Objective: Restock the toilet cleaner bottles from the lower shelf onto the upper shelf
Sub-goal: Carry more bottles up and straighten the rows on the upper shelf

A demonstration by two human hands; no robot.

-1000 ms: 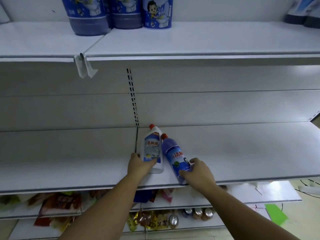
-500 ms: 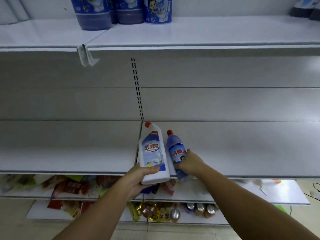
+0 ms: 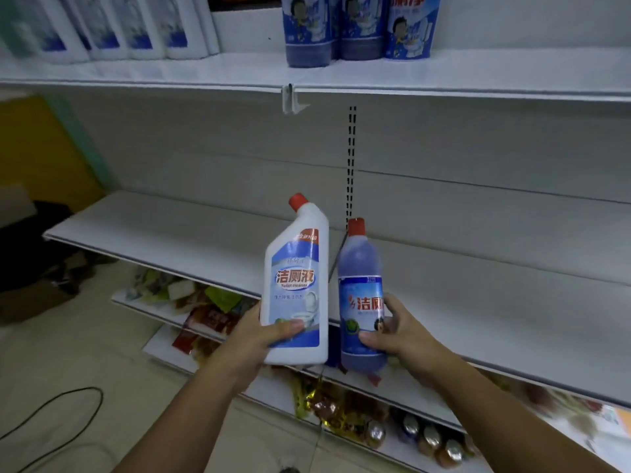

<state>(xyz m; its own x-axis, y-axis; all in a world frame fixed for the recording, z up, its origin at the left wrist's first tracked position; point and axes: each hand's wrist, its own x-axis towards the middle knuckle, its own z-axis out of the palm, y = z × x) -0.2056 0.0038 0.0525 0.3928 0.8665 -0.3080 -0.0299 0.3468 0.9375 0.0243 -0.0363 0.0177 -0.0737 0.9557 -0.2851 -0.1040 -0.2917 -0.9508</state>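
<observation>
I have my left hand [image 3: 254, 339] gripping the white bottle [image 3: 296, 295] and my right hand [image 3: 397, 331] gripping the blue bottle [image 3: 361, 298], both clear of the lower shelf [image 3: 495, 302]. Carrying step, I'd judge; next I raise them onto the upper shelf [image 3: 478, 75], upright beside the stock there.

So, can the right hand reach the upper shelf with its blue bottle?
Probably yes: nothing stands between the right hand, holding the blue bottle, and the upper shelf, and the shelf is bare right of the three blue-labelled bottles there.

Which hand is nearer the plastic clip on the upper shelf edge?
Left. Left hand sits almost straight below the clip; right hand is below and farther right.
</observation>
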